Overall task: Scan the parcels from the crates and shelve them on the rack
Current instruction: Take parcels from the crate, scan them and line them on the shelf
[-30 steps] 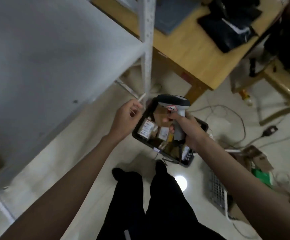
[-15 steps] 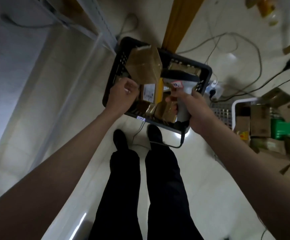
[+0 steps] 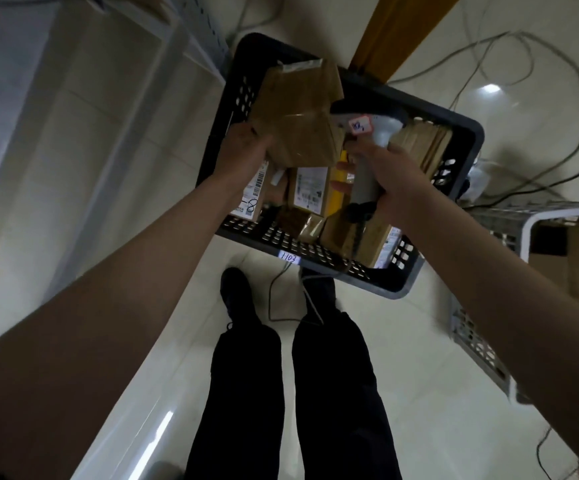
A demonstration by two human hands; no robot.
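Left hand (image 3: 246, 147) grips a brown parcel (image 3: 298, 116) (above the black crate (image 3: 468, 133)); right hand (image 3: 390, 178) clasps the scanner (image 3: 367, 154).

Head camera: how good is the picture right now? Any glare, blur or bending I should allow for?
Head view: dim overall; small bright glare spot on the floor upper right; the parcel in the left hand and the scanner in the right hand are slightly soft; the grey crate at right is smeared; wide-angle bending curves the black crate and stretches the forearms.
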